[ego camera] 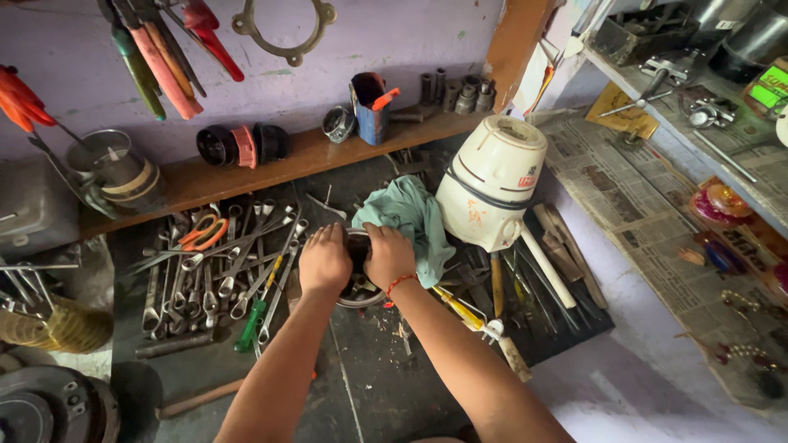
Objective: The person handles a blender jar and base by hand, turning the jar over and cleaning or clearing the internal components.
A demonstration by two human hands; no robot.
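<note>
Both hands are closed around a round metal part at the middle of the dark surface. The left hand grips its 9 o'clock side, fingers curled over the top edge; the right hand grips the 3 o'clock side, and a red thread band circles that wrist. The part's dark hollow shows between the two hands, and its pale rim curves out beneath them at 6 o'clock. What lies inside the hollow cannot be made out.

Just beside the right hand, at 1 o'clock, a crumpled teal cloth lies on the surface, touching or nearly touching the knuckles. Further toward 2 o'clock a cream plastic appliance housing stands tilted, with a white tube running down from it. At 9 o'clock from the left hand a spread of spanners lies in rows, with orange-handled scissors on top and a green-handled tool at the lower edge. At 4 o'clock a yellow-handled screwdriver lies near the right forearm. At 12 o'clock a wooden shelf carries a blue tin and small round parts. Newspaper covers the floor at 3 o'clock.
</note>
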